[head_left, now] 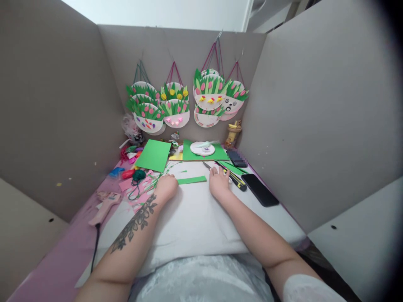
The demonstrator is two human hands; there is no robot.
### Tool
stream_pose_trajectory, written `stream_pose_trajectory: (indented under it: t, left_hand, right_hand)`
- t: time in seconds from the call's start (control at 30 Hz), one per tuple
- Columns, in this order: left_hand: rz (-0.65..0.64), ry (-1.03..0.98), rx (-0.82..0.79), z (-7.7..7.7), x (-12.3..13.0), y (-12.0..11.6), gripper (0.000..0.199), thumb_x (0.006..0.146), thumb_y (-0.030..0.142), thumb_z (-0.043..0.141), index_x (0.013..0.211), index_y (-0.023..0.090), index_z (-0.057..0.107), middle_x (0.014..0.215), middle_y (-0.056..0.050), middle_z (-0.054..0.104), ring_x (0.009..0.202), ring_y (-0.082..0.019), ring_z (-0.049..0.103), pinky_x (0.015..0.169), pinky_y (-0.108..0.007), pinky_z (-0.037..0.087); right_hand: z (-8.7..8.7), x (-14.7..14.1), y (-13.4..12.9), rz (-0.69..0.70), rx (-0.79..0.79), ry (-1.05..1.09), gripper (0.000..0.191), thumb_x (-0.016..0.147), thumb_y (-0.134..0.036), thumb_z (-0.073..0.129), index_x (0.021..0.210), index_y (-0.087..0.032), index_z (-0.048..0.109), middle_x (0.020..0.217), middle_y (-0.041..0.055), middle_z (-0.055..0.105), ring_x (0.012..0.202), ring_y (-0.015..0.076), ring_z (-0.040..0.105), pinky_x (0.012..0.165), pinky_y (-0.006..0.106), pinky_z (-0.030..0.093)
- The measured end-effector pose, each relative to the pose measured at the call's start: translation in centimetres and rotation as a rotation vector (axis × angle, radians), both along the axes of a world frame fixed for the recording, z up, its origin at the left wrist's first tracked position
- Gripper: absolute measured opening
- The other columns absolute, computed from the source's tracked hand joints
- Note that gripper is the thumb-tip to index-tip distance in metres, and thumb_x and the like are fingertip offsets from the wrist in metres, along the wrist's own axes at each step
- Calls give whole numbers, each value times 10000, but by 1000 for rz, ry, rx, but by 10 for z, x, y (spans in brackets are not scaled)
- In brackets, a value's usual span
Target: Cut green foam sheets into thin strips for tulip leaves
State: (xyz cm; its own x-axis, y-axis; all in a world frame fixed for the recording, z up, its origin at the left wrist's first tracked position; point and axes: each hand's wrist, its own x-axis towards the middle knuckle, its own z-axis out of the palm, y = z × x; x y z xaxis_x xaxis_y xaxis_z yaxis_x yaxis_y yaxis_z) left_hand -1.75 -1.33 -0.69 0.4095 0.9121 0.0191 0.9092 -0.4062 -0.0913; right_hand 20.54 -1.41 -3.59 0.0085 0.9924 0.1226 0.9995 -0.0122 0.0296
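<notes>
My left hand (168, 187) is closed at the left end of a green paper strip (192, 180), which lies flat on the white table cover. The rest of the strip reaches toward my right hand (219, 182). That hand rests on the table with its fingers apart, over a pair of scissors whose blade (206, 165) sticks out beyond the fingertips. Part of the scissors is hidden under the palm. Just right of it lies a yellow and black utility knife (239, 183). Thin green paper cuttings (160, 176) are scattered beside my left hand.
Green sheets (153, 155) and a white paper plate (194, 147) lie at the back. A pink glue gun (105, 207) and dark green yarn (139, 176) are on the left, phones (260, 189) on the right. Decorated plate baskets (176, 113) hang on the grey back panel.
</notes>
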Motion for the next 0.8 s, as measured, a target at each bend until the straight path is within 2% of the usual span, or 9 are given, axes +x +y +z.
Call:
stream_pose_trajectory:
  t: [0.07,0.17,0.23,0.37,0.53,0.67,0.73,0.8]
  left_hand:
    - [0,-6,1,0,0,0,284,802,117,428,835,116,711,921,-162,640,957,-264,574,807,-360,426]
    - [-4,-14,8,-1,-1,0,292,807,125,425,852,127,713,923,-152,645,969,-257,574,818,-351,424]
    - [-6,-18,15,-1,-1,0,299,807,127,419,849,132,715,919,-146,648,967,-253,578,819,-344,426]
    - [-1,-39,28,-3,-1,2,284,783,123,440,816,140,721,907,-143,658,953,-254,589,811,-340,433]
    - [80,-109,66,-5,-13,12,266,741,98,485,813,161,734,887,-124,677,885,-248,614,775,-332,454]
    - [148,-196,169,-3,-20,21,379,787,67,405,1020,131,697,1048,-147,652,976,-261,588,851,-373,446]
    - [75,-232,178,-5,-14,21,398,819,81,381,1072,160,678,1096,-111,643,1027,-225,566,907,-340,428]
    - [-45,-251,142,-10,-3,19,362,836,114,407,1040,208,691,1061,-59,661,1019,-180,568,914,-281,424]
  right_hand:
    - [-2,-7,-3,165,22,74,532,863,-105,356,1392,-131,400,1462,123,362,1369,309,211,1082,552,121]
    - [-4,-28,-10,554,-72,184,544,903,-301,391,1426,-157,336,1475,95,349,1372,254,246,1092,442,212]
    - [-5,-38,-14,638,-146,192,587,898,-421,404,1421,-164,343,1480,100,336,1365,254,272,1069,413,268]
    - [-1,-37,-16,447,-169,104,557,882,-463,430,1349,-161,450,1431,120,413,1309,260,371,991,362,353]
    - [5,-21,-13,267,-131,33,393,893,-384,426,1126,-132,617,1186,174,614,1106,290,532,891,404,379]
    - [3,-21,-9,264,-82,-1,317,892,-290,429,989,-114,673,1065,184,654,1072,298,516,885,403,354]
    - [1,-22,-6,302,-65,-5,288,883,-206,420,931,-115,690,1031,182,657,1055,283,514,873,376,353]
    - [1,-21,-3,344,-50,-5,287,875,-147,410,929,-122,690,1022,176,652,1042,264,513,852,344,358]
